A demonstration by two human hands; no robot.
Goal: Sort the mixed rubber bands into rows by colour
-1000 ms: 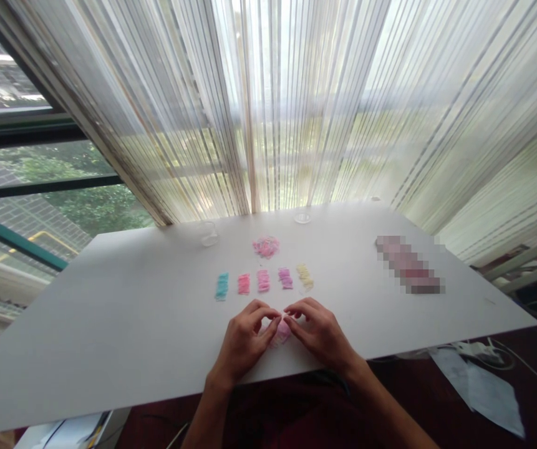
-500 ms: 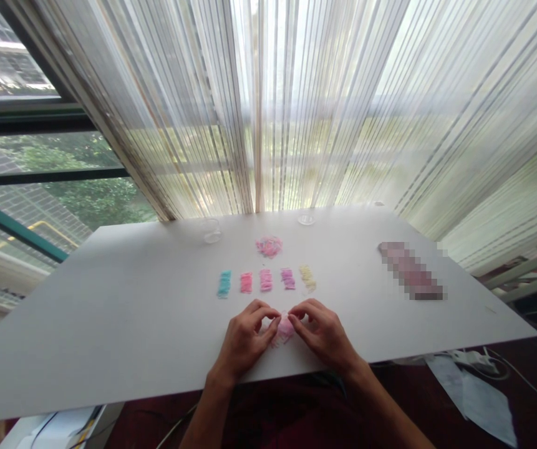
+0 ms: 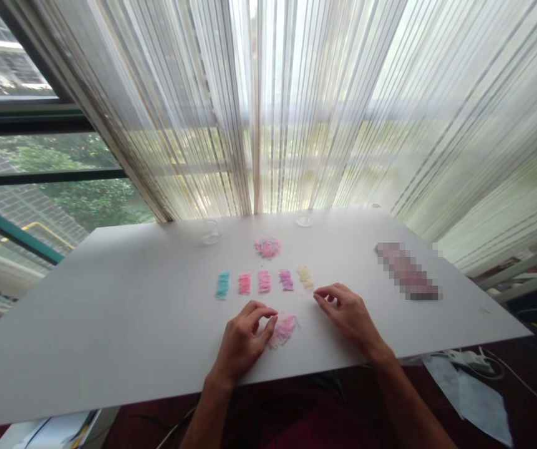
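My left hand [image 3: 246,337] rests at the left edge of a loose pile of pink and pale small pieces [image 3: 285,329], thumb and forefinger pinched close together. What they hold, if anything, is too small to tell. My right hand [image 3: 347,313] is pinched just right of and below the yellow stack [image 3: 305,279]; its fingertips hold something too small to make out. Left of the yellow stack lie a purple stack [image 3: 286,280], a light pink stack [image 3: 264,281], a coral pink stack [image 3: 244,284] and a blue stack [image 3: 222,285]. A second mixed pile [image 3: 267,247] lies behind the row.
The white table [image 3: 109,324] reaches to a string curtain [image 3: 296,125]. Near its back edge are a clear container [image 3: 211,236] and a clear lid [image 3: 304,221]. A blurred pinkish object [image 3: 408,271] lies on the right. Cables and papers are below the right front edge.
My right hand has moved from the near pile to the right and forward, beside the yellow stack. My left hand has stayed by the near pile. The view has shifted slightly.
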